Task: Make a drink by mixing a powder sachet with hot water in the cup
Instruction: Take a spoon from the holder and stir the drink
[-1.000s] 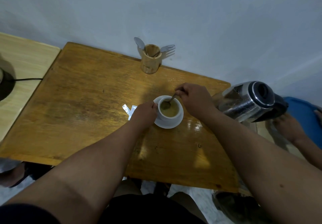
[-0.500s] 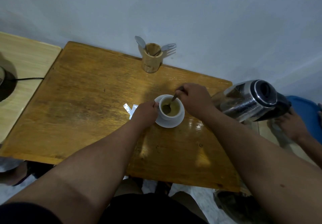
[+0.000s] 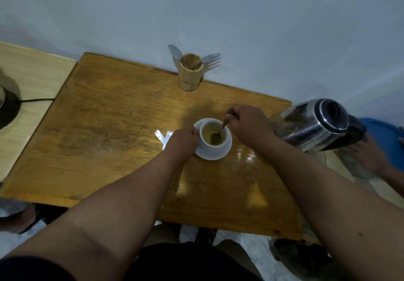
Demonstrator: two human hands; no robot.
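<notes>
A white cup (image 3: 213, 144) holding yellowish-brown liquid stands on a white saucer (image 3: 218, 155) in the middle of the wooden table (image 3: 105, 132). My left hand (image 3: 182, 141) grips the cup's left side. My right hand (image 3: 249, 124) pinches the handle of a metal spoon (image 3: 219, 133) whose bowl is dipped in the liquid. A torn silver sachet (image 3: 160, 137) lies flat on the table just left of my left hand, partly hidden by it.
A wooden holder (image 3: 189, 75) with a spoon and fork stands at the table's back edge by the wall. A steel kettle (image 3: 317, 125) sits at the right edge, with another person's hand (image 3: 367, 156) beside it. A black base with cord (image 3: 8, 108) rests on the left counter.
The spoon's bowl has swept from the cup's left side toward its right side as my right hand stirs. My left hand stays on the cup. The other person's hand has shifted.
</notes>
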